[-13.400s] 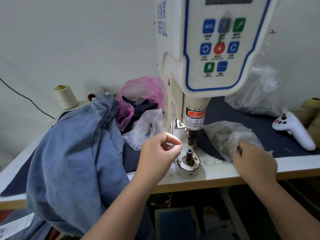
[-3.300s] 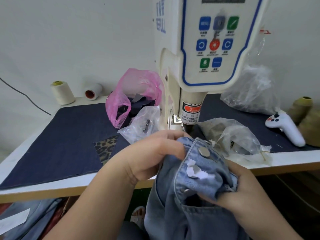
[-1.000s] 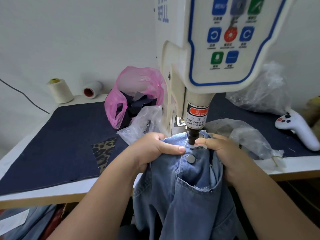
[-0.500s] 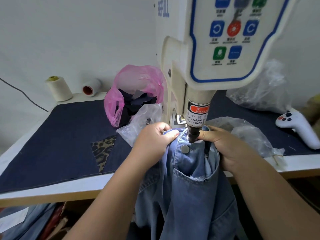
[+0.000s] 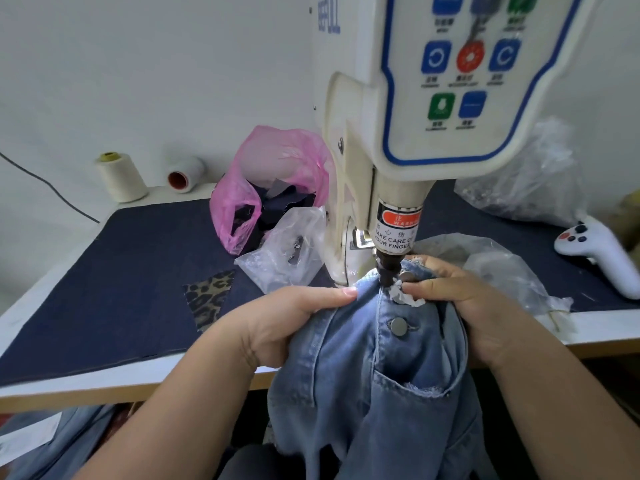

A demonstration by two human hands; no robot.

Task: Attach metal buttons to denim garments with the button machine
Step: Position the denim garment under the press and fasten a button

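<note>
A light blue denim garment [image 5: 374,386] hangs over the table's front edge, its top edge drawn up under the dark punch [image 5: 388,268] of the white button machine [image 5: 398,140]. My left hand [image 5: 277,323] grips the fabric left of the punch. My right hand [image 5: 460,299] grips it on the right, fingertips close to the punch. One metal button [image 5: 399,326] sits fixed on the placket below the punch. A torn white patch [image 5: 405,296] shows just under the punch. The lower die is hidden by the denim.
A pink bag [image 5: 266,181] of dark scraps and a clear bag [image 5: 291,251] lie left of the machine. More clear bags [image 5: 498,268] and a white controller [image 5: 602,254] lie right. Two thread cones [image 5: 121,176] stand at the back left. A dark cloth mat [image 5: 121,271] covers the table.
The denim has slid toward me under the punch, so the fixed button lies lower and the white torn patch now shows at the punch. Both hands kept their grip.
</note>
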